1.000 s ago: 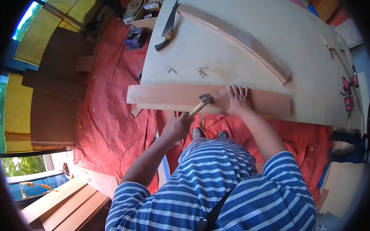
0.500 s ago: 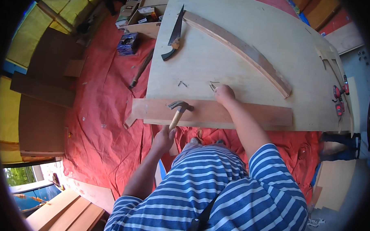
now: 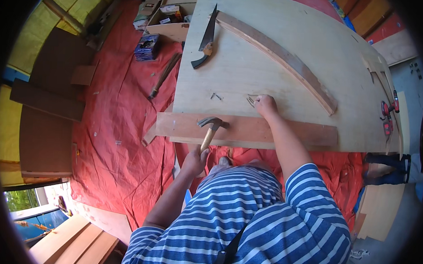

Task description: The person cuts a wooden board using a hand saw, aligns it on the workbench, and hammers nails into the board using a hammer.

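My left hand (image 3: 195,162) is wrapped round the wooden handle of a claw hammer (image 3: 214,124), whose metal head hovers over the left part of a flat reddish-brown board (image 3: 249,128). That board lies along the near edge of a pale plywood sheet (image 3: 241,82). Beyond it, my right hand (image 3: 265,106) rests on the sheet with its fingers pinched together at a few thin nails (image 3: 251,100). The fingers partly hide these nails. To the left, a few more loose nails (image 3: 216,96) lie on the plywood.
A handsaw (image 3: 207,41) and a curved wooden piece (image 3: 279,60) lie farther back on the sheet. Red cordless drills (image 3: 387,115) are at the right edge. A red tarp (image 3: 122,152) covers the floor, with boxes (image 3: 169,23) at the far left.
The view has shifted slightly, so the sheet and tools appear a little farther right. Both hands keep nearly the same place over the board and nails.
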The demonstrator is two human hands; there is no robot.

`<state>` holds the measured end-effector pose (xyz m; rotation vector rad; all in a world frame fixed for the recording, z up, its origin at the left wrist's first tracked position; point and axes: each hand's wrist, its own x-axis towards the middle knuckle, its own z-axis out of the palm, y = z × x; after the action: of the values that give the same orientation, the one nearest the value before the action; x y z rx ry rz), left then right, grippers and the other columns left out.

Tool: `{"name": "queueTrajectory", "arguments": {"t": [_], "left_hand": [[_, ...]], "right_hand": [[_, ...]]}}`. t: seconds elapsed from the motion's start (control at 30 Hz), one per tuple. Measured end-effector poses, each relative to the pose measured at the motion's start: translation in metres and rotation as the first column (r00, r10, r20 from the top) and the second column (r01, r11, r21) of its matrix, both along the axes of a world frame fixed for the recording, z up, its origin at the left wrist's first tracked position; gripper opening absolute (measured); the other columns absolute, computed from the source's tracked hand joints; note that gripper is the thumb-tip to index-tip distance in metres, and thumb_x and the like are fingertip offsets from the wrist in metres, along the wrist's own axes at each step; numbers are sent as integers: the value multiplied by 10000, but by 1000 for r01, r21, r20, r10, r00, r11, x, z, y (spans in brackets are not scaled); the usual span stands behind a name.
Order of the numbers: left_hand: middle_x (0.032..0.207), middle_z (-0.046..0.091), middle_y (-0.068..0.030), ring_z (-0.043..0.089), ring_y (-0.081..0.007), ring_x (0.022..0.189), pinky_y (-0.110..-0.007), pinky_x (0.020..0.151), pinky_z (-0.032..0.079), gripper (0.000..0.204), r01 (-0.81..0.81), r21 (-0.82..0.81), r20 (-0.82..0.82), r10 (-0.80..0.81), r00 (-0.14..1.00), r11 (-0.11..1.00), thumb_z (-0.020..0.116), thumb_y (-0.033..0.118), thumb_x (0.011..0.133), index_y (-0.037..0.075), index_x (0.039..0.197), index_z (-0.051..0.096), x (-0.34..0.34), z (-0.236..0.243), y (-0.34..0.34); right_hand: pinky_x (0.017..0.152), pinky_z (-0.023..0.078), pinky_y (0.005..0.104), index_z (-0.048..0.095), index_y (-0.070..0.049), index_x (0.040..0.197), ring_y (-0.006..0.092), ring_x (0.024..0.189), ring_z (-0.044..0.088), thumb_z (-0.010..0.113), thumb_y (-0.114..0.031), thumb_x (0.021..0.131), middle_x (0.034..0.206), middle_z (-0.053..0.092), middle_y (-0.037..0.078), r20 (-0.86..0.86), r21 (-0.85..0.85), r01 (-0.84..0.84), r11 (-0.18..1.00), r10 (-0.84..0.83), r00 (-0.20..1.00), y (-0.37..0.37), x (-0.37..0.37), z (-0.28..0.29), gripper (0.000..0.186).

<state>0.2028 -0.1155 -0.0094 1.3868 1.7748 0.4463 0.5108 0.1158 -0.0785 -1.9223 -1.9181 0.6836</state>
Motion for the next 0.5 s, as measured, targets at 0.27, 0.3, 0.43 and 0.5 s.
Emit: {"name": "queueTrajectory", "arguments": {"t": [0.27,0.3,0.43,0.5], "left_hand": [[935,682,-263,686,-427,913,-476,769,514,435,-128,-120,4,130,992,985,557,389,1013,13,1232,574,20,18,-6],[929,682,-258,687,-420,902,-472,762,514,435,-133,-118,-15,132,991,984,558,389,1012,11,1228,575,22,21,-6],[899,677,-244,685,-404,861,-466,740,511,422,-151,-50,-44,149,988,987,560,384,1012,8,1203,580,36,18,-14],[876,669,-232,679,-384,829,-460,731,508,415,-158,-25,-58,156,986,987,566,376,1011,8,1203,581,46,8,-19]], "right_hand": [[884,526,455,705,-62,879,381,1017,637,643,-199,866,1055,666,174,187,13,-123,992,118,975,23,-7,4,151],[884,526,455,705,-62,879,381,1017,637,643,-199,866,1055,666,174,181,15,-136,991,131,975,26,-8,4,151],[917,524,465,685,-59,923,388,1073,626,606,-233,917,1138,626,190,208,-4,-148,989,145,967,34,-4,-2,191],[925,524,464,680,-60,931,386,1080,628,592,-239,930,1161,620,194,210,-7,-92,996,92,973,38,5,-8,199]]}}
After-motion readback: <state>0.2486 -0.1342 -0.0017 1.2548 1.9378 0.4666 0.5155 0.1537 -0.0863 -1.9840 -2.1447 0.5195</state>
